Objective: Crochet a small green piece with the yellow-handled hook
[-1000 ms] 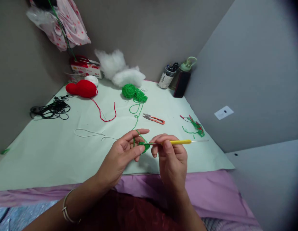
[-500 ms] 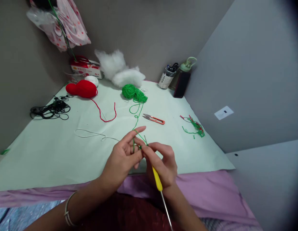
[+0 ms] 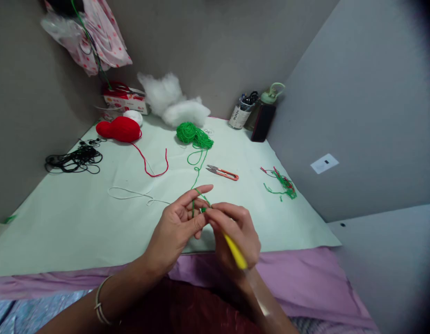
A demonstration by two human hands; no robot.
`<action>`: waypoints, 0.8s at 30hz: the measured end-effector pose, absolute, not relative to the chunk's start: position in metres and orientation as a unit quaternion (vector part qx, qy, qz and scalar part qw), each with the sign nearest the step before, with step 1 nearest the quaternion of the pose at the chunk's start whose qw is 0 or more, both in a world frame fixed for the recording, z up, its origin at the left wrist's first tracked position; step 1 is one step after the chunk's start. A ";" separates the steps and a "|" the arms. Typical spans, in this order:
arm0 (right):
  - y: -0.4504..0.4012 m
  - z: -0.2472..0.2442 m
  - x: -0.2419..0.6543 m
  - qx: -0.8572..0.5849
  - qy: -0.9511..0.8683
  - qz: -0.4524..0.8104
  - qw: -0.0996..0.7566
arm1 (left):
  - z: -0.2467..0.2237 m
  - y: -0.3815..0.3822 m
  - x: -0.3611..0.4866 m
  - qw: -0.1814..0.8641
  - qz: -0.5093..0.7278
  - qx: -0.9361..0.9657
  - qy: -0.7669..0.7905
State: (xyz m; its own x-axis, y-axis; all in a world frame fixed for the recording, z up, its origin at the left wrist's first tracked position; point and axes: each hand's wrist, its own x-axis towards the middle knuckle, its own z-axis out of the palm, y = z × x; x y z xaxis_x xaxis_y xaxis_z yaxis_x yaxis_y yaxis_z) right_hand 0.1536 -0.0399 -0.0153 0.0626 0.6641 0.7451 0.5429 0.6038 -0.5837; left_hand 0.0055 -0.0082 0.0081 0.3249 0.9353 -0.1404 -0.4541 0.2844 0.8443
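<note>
My left hand [image 3: 180, 222] pinches a small green crocheted piece [image 3: 203, 210] between thumb and fingers, with its index finger stretched out and green yarn looped round it. My right hand [image 3: 236, 232] is closed on a crochet hook with a yellow handle [image 3: 235, 250]; the metal tip is hidden by the fingers at the green piece, and the rear end is blurred. From the left index finger the yarn runs up to a green yarn ball [image 3: 186, 132] at the middle back of the table.
Orange thread snips [image 3: 222, 172] lie beyond my hands. Red yarn [image 3: 121, 129], black cords [image 3: 76, 158] and a white strand [image 3: 128, 192] are on the left. White stuffing [image 3: 183, 111], a pen cup [image 3: 240, 115], a phone [image 3: 263, 123] and a bottle stand behind. Yarn scraps [image 3: 284, 184] lie right.
The right hand has turned and shifted slightly right, swinging the yellow handle to the right. The hook's metal tip, seen before, is now hidden. My left hand has barely moved.
</note>
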 end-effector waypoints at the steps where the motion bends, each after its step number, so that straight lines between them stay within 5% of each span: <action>1: -0.041 -0.015 0.154 -0.442 -0.691 0.027 0.571 | 0.008 -0.007 0.005 0.752 0.465 0.336 0.325; 5: -0.036 -0.007 0.156 -0.444 -0.601 0.156 0.647 | 0.011 -0.002 0.001 0.820 0.422 0.265 0.282; 9: -0.030 -0.001 0.154 -0.392 -0.515 0.326 0.689 | 0.013 -0.004 0.000 0.769 0.455 0.335 0.299; 24: -0.029 0.001 0.159 -0.362 -0.489 0.416 0.676 | 0.007 -0.009 -0.002 0.679 0.484 0.429 0.348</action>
